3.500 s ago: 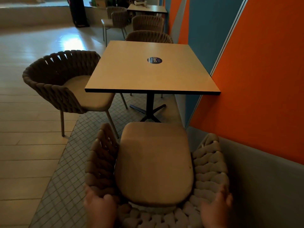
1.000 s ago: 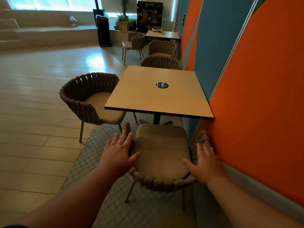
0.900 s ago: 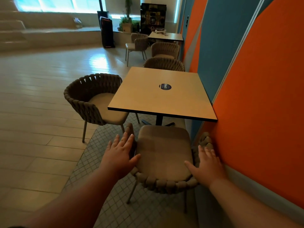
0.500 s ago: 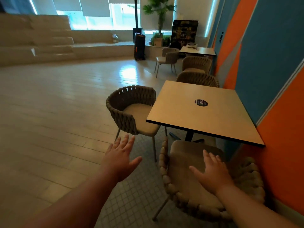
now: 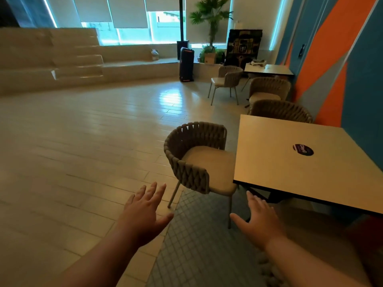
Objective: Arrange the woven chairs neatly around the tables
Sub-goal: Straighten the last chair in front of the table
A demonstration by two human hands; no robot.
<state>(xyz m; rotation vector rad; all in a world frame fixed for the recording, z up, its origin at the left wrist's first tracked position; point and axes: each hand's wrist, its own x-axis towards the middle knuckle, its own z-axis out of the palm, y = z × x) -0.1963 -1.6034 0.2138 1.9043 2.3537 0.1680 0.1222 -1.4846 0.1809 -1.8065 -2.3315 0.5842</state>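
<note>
A woven chair (image 5: pixel 192 154) with a beige cushion stands at the left side of the near square table (image 5: pixel 290 162), its seat partly under the top. My left hand (image 5: pixel 145 210) and my right hand (image 5: pixel 259 220) are both stretched out, fingers apart and holding nothing, a short way in front of that chair. Only a strip of the woven rim (image 5: pixel 267 266) of the chair I stood behind shows at the bottom. Another woven chair (image 5: pixel 281 110) sits at the table's far side. Two more chairs (image 5: pixel 228 77) (image 5: pixel 269 89) stand by the far table (image 5: pixel 269 69).
An orange and blue wall (image 5: pixel 342 69) runs along the right. A grey grid mat (image 5: pixel 196 245) lies under the near table. Broad plank floor (image 5: pixel 83 141) spreads left toward steps (image 5: pixel 62 59). A black speaker (image 5: pixel 186 64) and a potted palm (image 5: pixel 211 27) stand at the back.
My view has swung left. Both hands have come off the near chair, which has slid out of view at the bottom, and now hover before the chair at the table's left side.
</note>
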